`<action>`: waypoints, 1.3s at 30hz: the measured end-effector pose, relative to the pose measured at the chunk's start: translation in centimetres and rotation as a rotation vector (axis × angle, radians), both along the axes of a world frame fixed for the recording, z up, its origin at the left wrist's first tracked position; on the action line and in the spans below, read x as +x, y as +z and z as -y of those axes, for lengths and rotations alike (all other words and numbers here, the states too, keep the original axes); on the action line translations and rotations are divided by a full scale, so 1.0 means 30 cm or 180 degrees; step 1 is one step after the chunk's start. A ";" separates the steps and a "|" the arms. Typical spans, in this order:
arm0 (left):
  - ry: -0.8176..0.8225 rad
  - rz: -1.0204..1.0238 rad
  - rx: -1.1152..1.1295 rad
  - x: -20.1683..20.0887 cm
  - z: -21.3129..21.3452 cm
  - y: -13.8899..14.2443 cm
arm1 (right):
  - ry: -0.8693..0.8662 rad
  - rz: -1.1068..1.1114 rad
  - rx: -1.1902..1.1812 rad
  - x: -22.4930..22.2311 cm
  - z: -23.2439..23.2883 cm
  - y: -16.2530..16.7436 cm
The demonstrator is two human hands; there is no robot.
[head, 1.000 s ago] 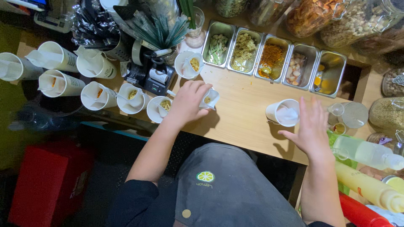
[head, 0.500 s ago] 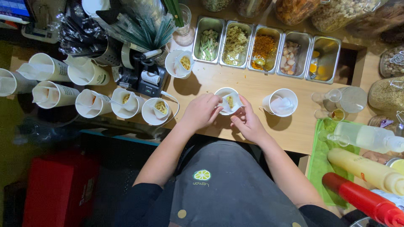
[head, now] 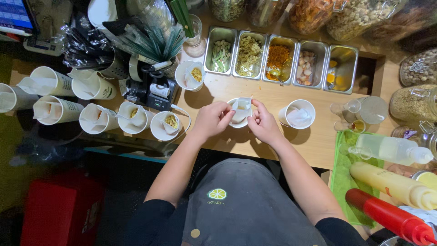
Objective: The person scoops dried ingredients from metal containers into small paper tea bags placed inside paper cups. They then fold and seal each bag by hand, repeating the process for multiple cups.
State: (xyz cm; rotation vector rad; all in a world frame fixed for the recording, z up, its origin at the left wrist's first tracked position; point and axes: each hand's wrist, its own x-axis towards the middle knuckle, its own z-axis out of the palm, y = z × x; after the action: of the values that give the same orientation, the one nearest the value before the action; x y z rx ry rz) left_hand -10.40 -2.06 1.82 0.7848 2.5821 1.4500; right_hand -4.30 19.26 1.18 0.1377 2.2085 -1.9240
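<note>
A white paper cup (head: 240, 113) with a thin white bag liner stands on the wooden counter (head: 273, 146) in front of me. My left hand (head: 212, 119) pinches the liner at the cup's left rim. My right hand (head: 262, 123) pinches it at the right rim. Both hands touch the same cup. A second lined white cup (head: 297, 114) stands just right of my right hand. Another cup holding yellowish bits (head: 190, 75) sits behind and to the left.
Several steel trays of ingredients (head: 281, 60) line the back. Lined cups (head: 132, 117) crowd the left beside a small black scale (head: 151, 91). Squeeze bottles, clear (head: 391, 149), yellow (head: 396, 186) and red (head: 387, 217), lie on a green cloth at right. Glass jars (head: 414, 102) stand at far right.
My right hand left the right-hand cup and came to the middle cup. My left hand slid that cup rightward. Now both hands grip its liner, fingers closer on the rim.
</note>
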 end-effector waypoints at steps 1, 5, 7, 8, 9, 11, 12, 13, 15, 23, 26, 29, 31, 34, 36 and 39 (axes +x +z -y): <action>-0.0080 0.0061 0.0035 0.017 0.008 -0.002 | 0.0004 -0.0133 0.0231 -0.010 -0.010 0.001; -0.0262 0.0871 0.0525 0.088 0.027 -0.003 | -0.0105 -0.0633 0.0700 -0.013 -0.041 0.005; -0.0317 0.1601 0.0908 0.123 0.029 0.005 | -0.0218 -0.0755 0.0899 0.009 -0.047 0.009; -0.0337 0.1966 0.1102 0.142 0.029 0.013 | -0.0270 -0.0758 0.1092 0.032 -0.049 0.012; -0.0380 0.1831 0.1078 0.161 0.027 0.023 | -0.0323 -0.0775 0.1290 0.049 -0.048 0.012; -0.0468 0.1570 0.1028 0.197 0.015 0.049 | 0.0139 0.0334 -0.0001 0.081 -0.032 0.003; -0.0609 0.0970 0.0709 0.208 0.009 0.063 | 0.0362 0.0908 -0.0649 0.093 -0.023 -0.005; -0.0747 0.0372 0.0388 0.221 0.003 0.078 | 0.0450 0.0769 -0.0763 0.095 -0.010 -0.017; -0.0982 -0.0193 -0.0056 0.234 -0.004 0.106 | 0.0626 0.0478 -0.0987 0.090 0.010 -0.038; -0.0394 -0.0524 0.0057 0.133 0.049 0.090 | 0.0435 0.0888 -0.0815 0.086 -0.018 0.035; -0.0591 -0.1065 0.0444 0.088 0.026 0.040 | 0.0509 0.0987 -0.0613 0.098 -0.009 0.076; -0.0482 -0.1262 0.0614 0.072 0.008 0.007 | 0.0762 0.0283 0.0019 0.115 -0.005 0.091; -0.0400 -0.1314 0.0474 0.062 0.002 -0.005 | 0.0903 -0.0153 0.0359 0.138 -0.007 0.093; -0.0276 -0.1344 0.0497 0.032 0.002 -0.016 | 0.1145 -0.0334 0.0427 0.182 -0.007 0.103; -0.0296 -0.1276 0.0544 0.012 0.002 -0.022 | 0.1508 -0.0422 0.0285 0.197 -0.014 0.125; -0.0435 -0.0995 0.0572 0.004 0.000 -0.032 | 0.1033 0.0626 -0.1188 0.141 -0.030 0.165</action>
State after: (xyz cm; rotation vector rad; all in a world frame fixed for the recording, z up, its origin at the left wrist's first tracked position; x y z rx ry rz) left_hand -10.28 -2.05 0.87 1.2794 2.5662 1.6499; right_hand -0.07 20.16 6.15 -0.0824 1.6023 -1.9944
